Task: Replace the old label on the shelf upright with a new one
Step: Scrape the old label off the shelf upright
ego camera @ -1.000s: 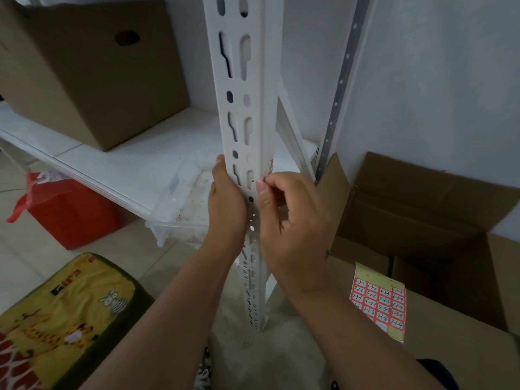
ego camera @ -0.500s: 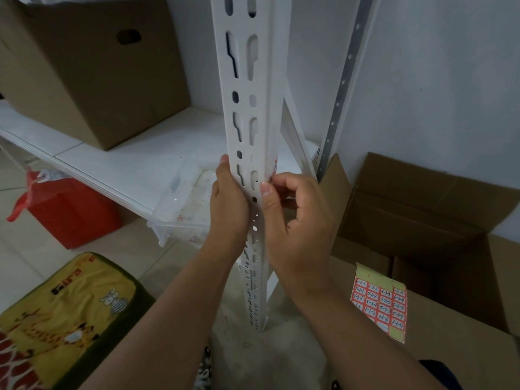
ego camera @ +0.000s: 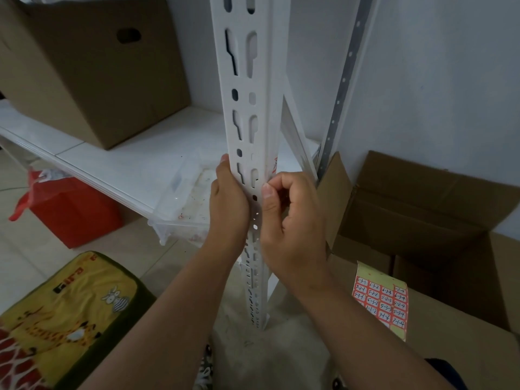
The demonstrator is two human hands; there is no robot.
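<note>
The white slotted metal shelf upright (ego camera: 247,114) stands in the middle of the view and serves as the landmark here. On its right-hand face, at its outer edge, a small white label with red print (ego camera: 274,165) shows only as a sliver; its text cannot be read. The label sits just above the right hand (ego camera: 292,220), directly over the curled fingertips.

The right hand is at the right side of the upright, its fingers bent in toward the edge and the thumb (ego camera: 267,197) laid against the front face beside a round hole. The fingertips meet the upright just below the label; whether they pinch the label's lower edge cannot be told. The left hand (ego camera: 229,204) wraps the upright's left edge at the same height, thumb pointing up along the metal, fingers hidden behind it.

Right of the upright and lower, a yellow-backed sheet of red-and-white numbered labels (ego camera: 381,301) lies on the flap of an open brown cardboard box (ego camera: 450,209). Left of the upright, a closed brown cardboard box with a handle hole (ego camera: 92,66) stands on the white shelf board (ego camera: 132,153), and a clear plastic tray (ego camera: 185,204) juts from that board's edge, just beside the left hand. Lower left lie a red bag (ego camera: 70,209) and a yellow cartoon-print cushion (ego camera: 62,325).
</note>
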